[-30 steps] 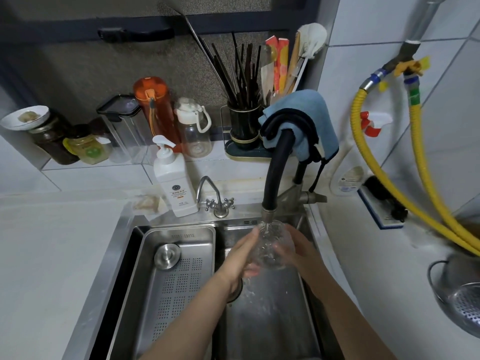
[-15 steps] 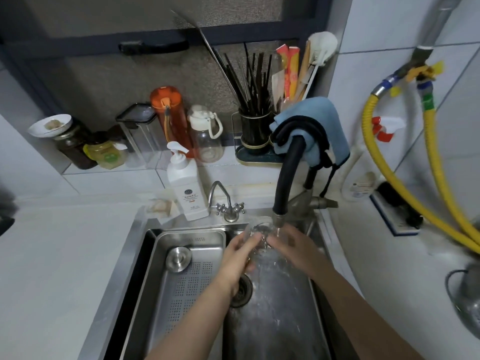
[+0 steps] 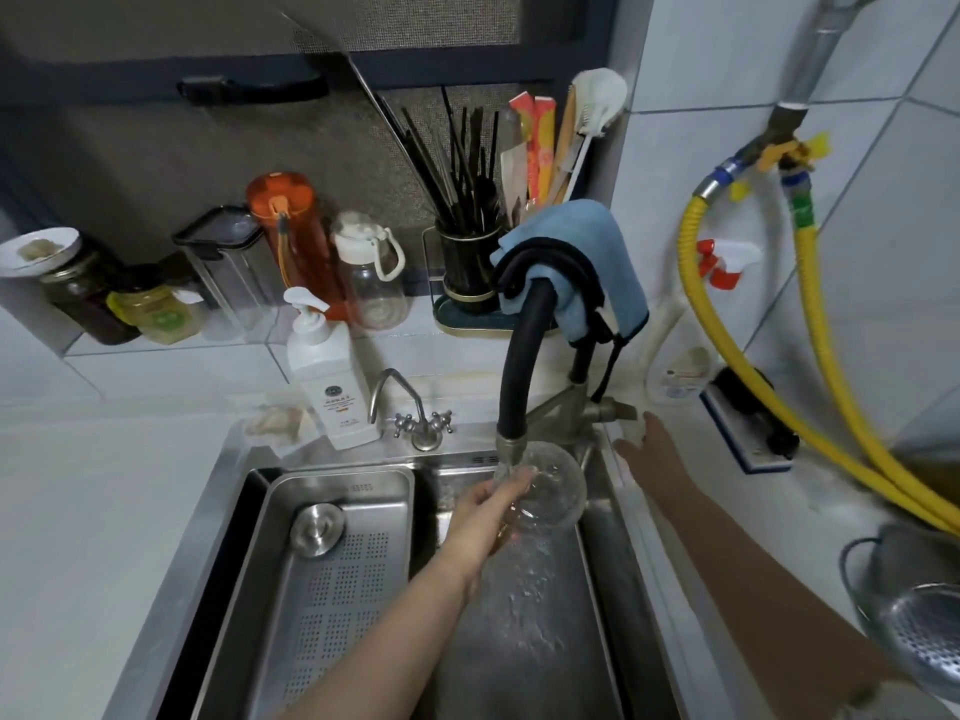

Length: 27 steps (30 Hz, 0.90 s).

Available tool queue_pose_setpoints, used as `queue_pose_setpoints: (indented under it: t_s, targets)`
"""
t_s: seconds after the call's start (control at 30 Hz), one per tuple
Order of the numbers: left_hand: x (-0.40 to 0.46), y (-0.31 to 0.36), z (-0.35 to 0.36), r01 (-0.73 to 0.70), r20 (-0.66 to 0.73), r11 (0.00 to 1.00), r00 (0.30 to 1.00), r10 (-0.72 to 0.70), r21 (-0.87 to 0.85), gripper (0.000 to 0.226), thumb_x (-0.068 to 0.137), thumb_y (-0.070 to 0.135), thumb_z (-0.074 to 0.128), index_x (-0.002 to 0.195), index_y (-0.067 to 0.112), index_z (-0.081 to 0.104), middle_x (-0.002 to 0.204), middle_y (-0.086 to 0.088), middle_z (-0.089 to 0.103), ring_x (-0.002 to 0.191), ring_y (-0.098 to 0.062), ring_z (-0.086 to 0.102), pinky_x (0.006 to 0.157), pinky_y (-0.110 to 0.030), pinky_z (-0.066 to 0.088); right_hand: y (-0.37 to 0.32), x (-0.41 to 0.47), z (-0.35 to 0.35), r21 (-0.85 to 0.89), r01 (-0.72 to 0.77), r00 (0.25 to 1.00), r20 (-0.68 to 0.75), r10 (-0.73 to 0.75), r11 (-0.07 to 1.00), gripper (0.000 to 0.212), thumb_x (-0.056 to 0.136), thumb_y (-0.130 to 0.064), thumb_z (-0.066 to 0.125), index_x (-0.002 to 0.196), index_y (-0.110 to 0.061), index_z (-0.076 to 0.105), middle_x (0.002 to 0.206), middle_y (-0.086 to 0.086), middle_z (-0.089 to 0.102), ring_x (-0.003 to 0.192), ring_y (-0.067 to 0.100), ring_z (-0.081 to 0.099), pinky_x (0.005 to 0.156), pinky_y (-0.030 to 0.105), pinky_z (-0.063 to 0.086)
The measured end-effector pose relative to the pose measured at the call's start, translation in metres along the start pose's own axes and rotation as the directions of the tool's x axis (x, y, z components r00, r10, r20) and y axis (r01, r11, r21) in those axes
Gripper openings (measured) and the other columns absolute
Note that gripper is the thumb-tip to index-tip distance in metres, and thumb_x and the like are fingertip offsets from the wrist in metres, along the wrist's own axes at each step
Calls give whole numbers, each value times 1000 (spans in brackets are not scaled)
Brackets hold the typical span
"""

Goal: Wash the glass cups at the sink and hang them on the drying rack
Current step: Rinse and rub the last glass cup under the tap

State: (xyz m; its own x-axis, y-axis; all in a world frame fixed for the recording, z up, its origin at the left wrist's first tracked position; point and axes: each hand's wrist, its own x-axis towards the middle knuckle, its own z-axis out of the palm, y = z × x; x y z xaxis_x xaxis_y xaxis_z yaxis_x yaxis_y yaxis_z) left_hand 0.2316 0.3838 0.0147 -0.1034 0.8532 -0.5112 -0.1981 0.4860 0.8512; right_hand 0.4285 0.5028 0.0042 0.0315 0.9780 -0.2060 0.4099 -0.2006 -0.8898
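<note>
- Glass cup (image 3: 550, 490) sits in the left hand (image 3: 488, 506), whose fingers curl round its near side and grip it just under the black faucet spout (image 3: 519, 376), with its mouth tipped up toward the running water.
- Water streams from the spout past the cup and splashes on the sink (image 3: 530, 615) floor below.
- Right hand (image 3: 649, 454) is off the cup, at about 2 o'clock from it, fingers straight and slightly apart, fingertips close to the metal faucet handle (image 3: 608, 409); whether they touch it cannot be told.
- Perforated metal tray (image 3: 332, 579) fills the sink's left half, at 9 o'clock from the cup, with a round metal plug (image 3: 318, 529) lying on it.
- White soap bottle (image 3: 330, 381) stands at 11 o'clock, beside a small chrome tap (image 3: 415, 413).
- Blue cloth (image 3: 587, 267) hangs over the faucet at 12 o'clock.
- Yellow hoses (image 3: 810, 366) run down the wall at 3 o'clock, above a metal colander (image 3: 924, 626).
</note>
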Motion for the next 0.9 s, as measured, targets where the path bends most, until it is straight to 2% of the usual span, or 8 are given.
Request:
queue_pose_setpoints:
  t_s: [0.1, 0.2, 0.27, 0.33, 0.57, 0.67, 0.77, 0.9]
  targets:
    - [0, -1, -3, -6, 2, 1000, 1000, 6, -1, 55, 75, 55, 74, 111, 14, 64, 87, 2, 70, 78, -12, 65, 66, -16, 49, 2, 13, 0, 13, 8, 1000, 15, -8, 1000, 59, 92, -11, 58, 144, 1, 32, 145, 13, 40, 133, 29, 40, 108, 38, 34]
    - [0, -4, -8, 1, -15, 1000, 1000, -1, -1, 71, 62, 60, 79, 114, 14, 64, 83, 1, 71, 78, -13, 66, 73, -21, 52, 2, 21, 3, 20, -26, 999, 21, 26, 999, 44, 92, -6, 58, 133, 1, 44, 125, 11, 49, 112, 22, 47, 87, 30, 37]
    - [-3, -2, -11, 3, -33, 1000, 999, -3, 4, 61, 72, 52, 75, 115, 11, 62, 79, 0, 68, 75, -10, 65, 59, -9, 48, 3, 24, 6, 52, -34, 999, 13, 33, 998, 43, 91, -4, 59, 131, 2, 46, 120, 14, 50, 104, 22, 46, 79, 29, 37]
    - [-5, -2, -15, 6, -46, 1000, 999, -6, -12, 48, 82, 44, 69, 116, 10, 61, 81, 1, 67, 71, -5, 61, 50, -6, 43, 7, 26, 11, 65, -40, 999, -17, 41, 997, 44, 89, -1, 61, 129, 6, 45, 123, 16, 51, 110, 27, 49, 85, 31, 37]
    - [-9, -8, -22, -39, -61, 998, 998, 35, -57, 50, 81, 45, 70, 120, 15, 61, 96, 2, 69, 81, -9, 65, 63, -16, 48, -13, 2, 21, 174, -61, 998, 19, 58, 983, 46, 89, 7, 56, 132, 0, 42, 122, 9, 50, 113, 24, 49, 84, 27, 41]
    - [-13, -11, -30, -48, -60, 995, 997, 43, -84, 52, 85, 42, 67, 131, 21, 54, 114, 5, 65, 91, -2, 63, 59, -10, 48, -17, -30, 36, 187, -103, 980, 190, 67, 977, 26, 90, -9, 60, 114, -16, 52, 112, 9, 58, 109, 31, 56, 87, 41, 53]
    - [-25, -14, -38, -67, -31, 988, 998, 63, -137, 34, 89, 35, 64, 122, 31, 55, 98, 16, 63, 76, 6, 62, 62, -12, 49, -18, -78, 62, 236, -205, 941, 314, 126, 950, 7, 96, -26, 55, 98, -22, 59, 109, 6, 61, 103, 26, 60, 96, 53, 49]
    - [-40, -25, -54, -55, -44, 985, 998, 49, -163, 44, 86, 40, 66, 127, 32, 53, 98, 16, 66, 77, 9, 64, 71, -19, 48, -10, -141, 97, 371, -249, 916, 389, 93, 894, 30, 93, -45, 54, 120, -33, 56, 122, -5, 57, 112, 17, 56, 94, 44, 49]
